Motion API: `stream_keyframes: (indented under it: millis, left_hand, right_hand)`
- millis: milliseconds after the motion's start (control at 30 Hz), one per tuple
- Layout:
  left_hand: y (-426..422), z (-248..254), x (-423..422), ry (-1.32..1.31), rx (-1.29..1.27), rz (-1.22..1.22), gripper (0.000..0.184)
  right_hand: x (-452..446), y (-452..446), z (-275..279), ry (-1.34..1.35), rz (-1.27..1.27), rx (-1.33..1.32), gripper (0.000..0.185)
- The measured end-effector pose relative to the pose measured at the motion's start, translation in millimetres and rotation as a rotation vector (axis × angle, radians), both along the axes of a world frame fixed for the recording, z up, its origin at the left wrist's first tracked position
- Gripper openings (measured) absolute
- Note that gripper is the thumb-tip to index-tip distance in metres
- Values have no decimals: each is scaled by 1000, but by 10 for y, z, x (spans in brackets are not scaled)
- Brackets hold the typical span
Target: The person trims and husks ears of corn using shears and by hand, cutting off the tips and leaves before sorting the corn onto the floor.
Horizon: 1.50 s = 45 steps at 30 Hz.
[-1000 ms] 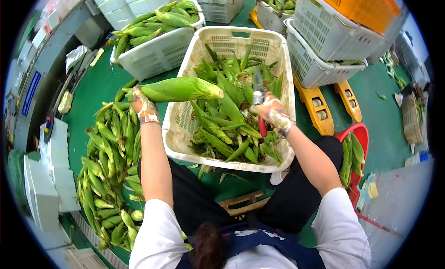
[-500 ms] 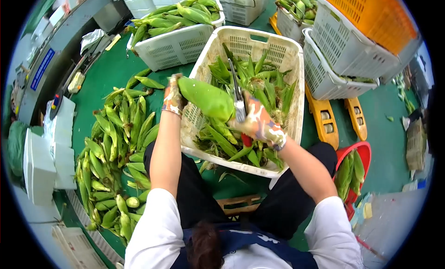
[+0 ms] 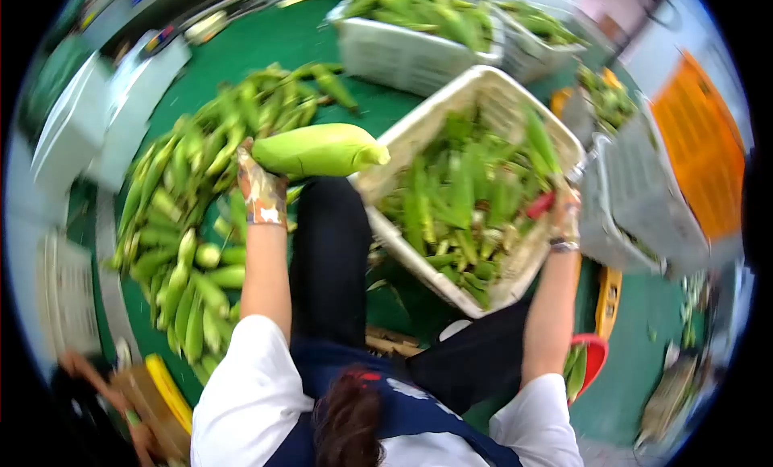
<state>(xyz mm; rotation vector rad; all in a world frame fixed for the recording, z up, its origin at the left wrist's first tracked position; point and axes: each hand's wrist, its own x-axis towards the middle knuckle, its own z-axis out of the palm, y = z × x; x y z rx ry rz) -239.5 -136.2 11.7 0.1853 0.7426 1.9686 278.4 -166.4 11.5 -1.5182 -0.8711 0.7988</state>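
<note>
My left hand, in a camouflage-patterned glove, grips a husk-covered ear of corn by one end. The ear lies nearly level over the near edge of a corn pile, its pale stub end pointing right. Over the right rim of a white crate, my gloved right hand is closed on a red-handled cutting tool, whose blade is blurred and mostly hidden. A loose green husk leaf rises beside that hand; whether the fingers pinch it I cannot tell. Husks and leaves fill the crate.
Crates of corn stand at the back. At the right are stacked grey crates, an orange crate, a yellow pallet-jack fork and a red bucket. Foam boxes stand left; another person's arm shows lower left.
My hands have moved apart: the left carries the ear away from the crate toward the pile, the right goes with the tool to the crate's right rim. The view has turned.
</note>
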Motion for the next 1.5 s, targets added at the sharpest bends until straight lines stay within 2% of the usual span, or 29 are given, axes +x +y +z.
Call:
stream_keyframes:
  millis: [33,67,100,133,167,233,300,367,433,567,633,667,700,733,767,800,833,933,967,1000,1033,1100,1167,1200,1233,1300,1433,1467,1500]
  left_hand:
    - [-158,-94,-476,16,-64,147,34]
    - [-396,-287,-973,227,-188,310,33]
    - [-727,-455,-1412,429,-341,465,33]
    - [-1103,-350,-1630,493,-473,593,40]
    - [-1517,-568,-2169,858,-938,609,50]
    - [-2308,-1357,-3209,1257,-1169,776,52]
    - [-3020,-1454,-3531,1313,-1193,596,52]
    - [-3513,-1682,-3691,1613,-1585,470,56]
    - [-3707,-1683,-3770,1406,-1937,124,55]
    - [-3700,-1899,-4109,1377,-2120,141,37]
    - [-3099,-1846,-3948,1801,-2301,267,22]
    - [-2754,-2165,-3845,2094,-2476,230,12]
    - [-2423,-2471,-3708,2127,-1930,84,9]
    - [-1995,-3097,-3646,2222,-1724,396,13]
    - [-1462,-2939,-3194,1916,-1316,348,26]
    - [-1033,-2815,-2774,1682,-1268,22,36]
    - [-713,-2935,-2507,1732,-1315,-171,52]
    - [-70,-3320,-2278,1621,-1652,-235,76]
    - [82,-3363,-2308,1515,-1806,-251,83]
    - [124,-3399,-2348,1468,-1875,-233,88]
    - [121,-3419,-2367,1376,-1824,-297,86]
    - [-36,-4276,-2718,1264,-1504,-320,75]
    - [-264,-3542,-2731,746,-1091,-354,63]
    - [-372,-3314,-2707,792,-929,-271,51]
    - [-450,-3383,-2728,576,-692,-211,48]
    - [-443,-2756,-2612,502,-389,-254,63]
    - [37,-909,-1849,710,-6,-407,76]
    - [167,-432,-1556,795,93,-484,79]
    - [326,40,-1186,936,207,-553,81]
  right_hand:
    - [174,66,-238,-348,93,-52,40]
    - [345,126,-471,-701,145,-74,47]
    - [46,77,-136,-1017,61,-535,58]
    - [139,126,-431,-1069,-9,-456,63]
    - [-139,35,-397,-1158,-78,-417,50]
    - [-166,-44,-580,-578,197,-265,39]
    - [-449,-192,-504,-532,290,-223,35]
    - [-353,-214,-772,-677,368,-132,45]
    - [-665,-318,-640,-739,372,-216,45]
    - [-891,-469,-414,-980,310,-518,47]
    - [-698,-488,-537,-947,265,-383,43]
    - [-911,-474,-448,-1039,231,-499,39]
    - [-1007,-445,-482,-1045,149,-503,37]
    - [-1097,-408,-523,-905,128,-514,38]
    - [-1132,-381,-545,-772,101,-526,39]
    - [-1061,-363,-622,-846,106,-518,42]
    - [-1075,-329,-631,-856,98,-523,42]
    - [-1550,-295,-413,-1112,213,-575,45]
    - [-1736,-261,-292,-1059,234,-704,54]
    - [-1664,-280,-340,-1100,227,-666,51]
    - [-1586,-321,-378,-1140,217,-629,48]
    - [-1596,-396,-355,-1107,177,-619,45]
    - [-1558,-506,-354,-1051,138,-609,43]
    - [-1491,-542,-355,-1048,156,-655,44]
    - [-1392,-597,-353,-1049,173,-702,46]
    - [-1290,-665,-362,-987,211,-588,46]
    - [-1604,-559,-115,-952,187,-266,37]
    - [-1669,-428,76,-790,328,-261,44]
    - [-1809,-384,313,-763,334,-150,34]
